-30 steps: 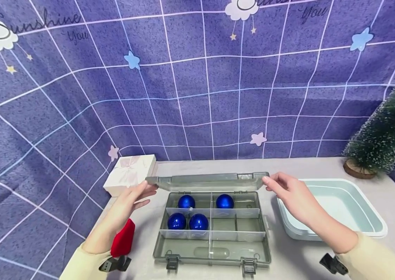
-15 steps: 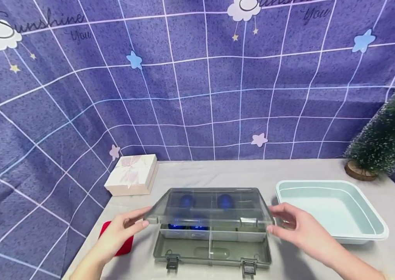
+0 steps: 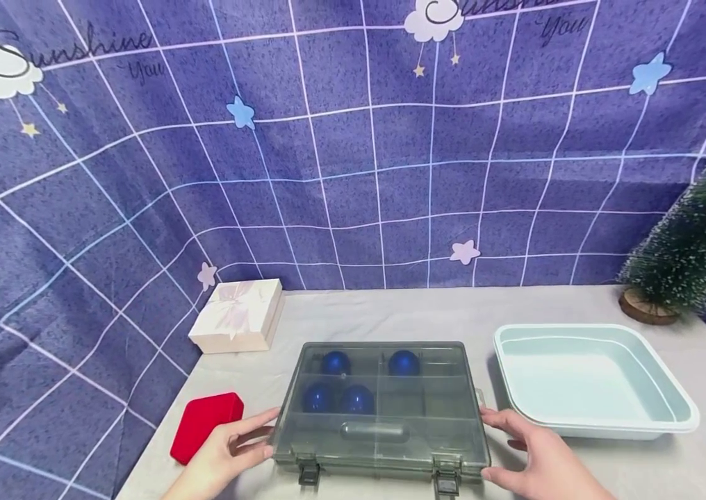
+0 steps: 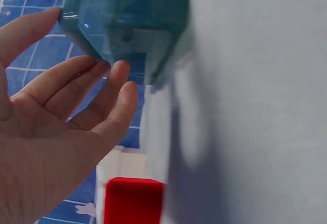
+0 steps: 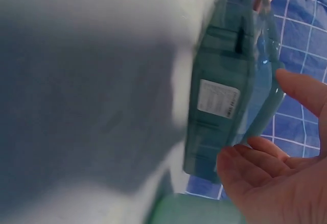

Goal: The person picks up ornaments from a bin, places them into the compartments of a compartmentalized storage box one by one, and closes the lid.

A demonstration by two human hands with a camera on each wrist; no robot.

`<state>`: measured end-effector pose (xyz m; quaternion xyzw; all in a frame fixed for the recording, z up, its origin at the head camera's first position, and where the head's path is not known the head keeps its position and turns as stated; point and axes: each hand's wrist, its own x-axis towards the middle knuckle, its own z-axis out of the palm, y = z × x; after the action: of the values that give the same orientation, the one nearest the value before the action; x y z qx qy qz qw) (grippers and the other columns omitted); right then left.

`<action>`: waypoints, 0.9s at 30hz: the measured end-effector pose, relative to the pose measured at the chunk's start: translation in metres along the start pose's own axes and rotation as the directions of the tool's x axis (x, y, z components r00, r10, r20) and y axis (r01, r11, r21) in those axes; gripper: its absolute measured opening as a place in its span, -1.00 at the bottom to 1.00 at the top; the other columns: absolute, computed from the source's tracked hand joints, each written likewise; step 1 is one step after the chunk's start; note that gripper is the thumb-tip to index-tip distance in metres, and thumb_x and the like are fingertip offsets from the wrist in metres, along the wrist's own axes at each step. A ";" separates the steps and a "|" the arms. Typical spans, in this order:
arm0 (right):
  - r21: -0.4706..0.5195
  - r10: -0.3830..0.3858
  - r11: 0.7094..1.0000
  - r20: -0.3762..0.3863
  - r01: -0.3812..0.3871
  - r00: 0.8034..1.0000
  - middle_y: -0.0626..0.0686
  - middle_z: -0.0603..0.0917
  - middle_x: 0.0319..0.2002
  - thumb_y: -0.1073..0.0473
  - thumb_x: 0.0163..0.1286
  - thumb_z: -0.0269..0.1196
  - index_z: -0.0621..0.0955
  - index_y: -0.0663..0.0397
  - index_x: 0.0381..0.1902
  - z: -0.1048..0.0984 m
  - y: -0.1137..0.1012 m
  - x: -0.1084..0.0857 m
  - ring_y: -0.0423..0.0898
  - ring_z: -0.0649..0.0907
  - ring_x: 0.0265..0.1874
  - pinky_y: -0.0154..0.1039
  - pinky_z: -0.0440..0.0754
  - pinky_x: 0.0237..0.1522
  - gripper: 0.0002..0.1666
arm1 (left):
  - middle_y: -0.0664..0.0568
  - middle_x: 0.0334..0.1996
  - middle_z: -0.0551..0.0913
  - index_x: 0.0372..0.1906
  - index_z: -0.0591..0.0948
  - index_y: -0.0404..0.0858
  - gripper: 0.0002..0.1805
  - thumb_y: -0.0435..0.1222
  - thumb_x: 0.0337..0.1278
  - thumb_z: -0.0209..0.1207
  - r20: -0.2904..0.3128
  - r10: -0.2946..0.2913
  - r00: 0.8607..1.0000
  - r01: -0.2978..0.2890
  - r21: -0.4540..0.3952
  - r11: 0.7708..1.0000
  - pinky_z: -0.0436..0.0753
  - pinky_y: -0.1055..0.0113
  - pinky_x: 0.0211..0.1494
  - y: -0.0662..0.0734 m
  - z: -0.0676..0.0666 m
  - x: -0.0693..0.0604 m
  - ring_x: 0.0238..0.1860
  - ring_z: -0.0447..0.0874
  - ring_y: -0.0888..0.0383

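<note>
A grey see-through compartment box [image 5: 212, 132] lies on the table, its lid [image 3: 384, 451] lowered over the base; whether it is fully down I cannot tell. Through the lid show several shiny blue balls [image 3: 358, 400] in the back and middle compartments. My left hand [image 3: 228, 451] holds the lid's left side, thumb at the front and fingertips farther back. On the opposite side my right hand [image 3: 534, 451] grips the lid likewise between thumb and fingers. Two front latches [image 3: 308, 473] hang unfastened. In the right wrist view a white label [image 5: 218, 99] sits on the box's side.
A red box-shaped object [image 3: 206, 423] lies left of the compartment box, close to my left hand. Behind it stands a white gift box [image 3: 237, 316]. At right is a pale blue tray [image 3: 597, 430], with a small frosted tree [image 3: 697, 236] at the back right.
Both hands have swung the raised lid forward and down over the base, from standing up at the back. The balls have kept their places.
</note>
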<state>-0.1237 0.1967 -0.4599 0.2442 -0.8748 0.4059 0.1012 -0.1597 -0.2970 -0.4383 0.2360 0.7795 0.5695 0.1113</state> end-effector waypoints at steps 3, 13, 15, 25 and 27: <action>-0.020 -0.029 0.999 -0.016 0.029 0.999 0.17 0.69 0.12 0.13 0.00 0.63 0.60 0.07 0.15 0.006 0.006 -0.004 -0.29 0.60 0.11 -0.20 0.69 -0.16 -0.26 | 0.31 0.26 0.58 0.39 0.31 -0.66 -0.37 -0.45 0.33 0.23 0.003 -0.041 0.999 0.041 -0.044 0.998 0.54 0.45 0.14 -0.009 0.003 -0.004 0.16 0.59 0.34; -0.091 -0.009 0.996 -0.015 0.008 1.000 0.29 0.61 0.15 0.07 -0.05 0.66 0.63 0.18 0.11 0.009 0.012 -0.008 -0.22 0.60 0.10 -0.22 0.69 -0.25 -0.24 | -0.29 0.31 0.52 0.37 0.30 -0.69 -0.37 -0.48 0.31 0.24 -0.030 -0.038 0.999 0.037 -0.037 0.999 0.58 0.43 0.11 -0.015 0.010 -0.003 0.14 0.60 0.36; -0.101 -0.020 0.995 -0.019 0.018 1.000 0.22 0.64 0.05 0.07 -0.06 0.66 0.63 0.18 0.10 0.008 0.011 -0.008 -0.22 0.63 0.00 -0.23 0.68 -0.26 -0.24 | -0.50 0.30 0.44 0.37 0.32 -0.67 -0.36 -0.47 0.29 0.27 -0.053 -0.035 0.998 0.035 -0.002 0.999 0.57 0.44 0.12 -0.012 0.012 -0.002 0.15 0.58 0.38; 0.205 0.240 0.931 0.285 -0.303 0.928 -0.12 0.56 -0.38 0.29 0.28 0.39 0.47 0.17 -0.17 -0.001 0.009 -0.011 -0.36 0.54 -0.43 -0.33 0.59 -0.41 -0.71 | -0.02 0.11 0.71 0.17 0.68 -0.20 -0.36 -0.44 -0.16 0.55 -0.189 0.375 0.907 -0.196 0.599 0.776 0.62 0.30 0.11 0.020 0.044 0.012 0.13 0.67 0.17; 0.281 0.222 0.903 0.344 -0.326 0.912 -0.15 0.57 -0.44 0.33 0.33 0.29 0.50 0.16 -0.22 0.000 0.012 -0.013 -0.36 0.54 -0.48 -0.35 0.54 -0.44 -0.84 | 0.00 0.12 0.71 0.17 0.69 -0.17 -0.37 -0.45 -0.17 0.54 -0.140 0.420 0.897 -0.247 0.629 0.737 0.61 0.29 0.12 0.028 0.053 0.017 0.12 0.68 0.12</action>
<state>-0.1185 0.2082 -0.4724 0.1902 -0.8244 0.5154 -0.1360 -0.1441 -0.2372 -0.4281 0.3151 0.8701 0.3326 -0.1817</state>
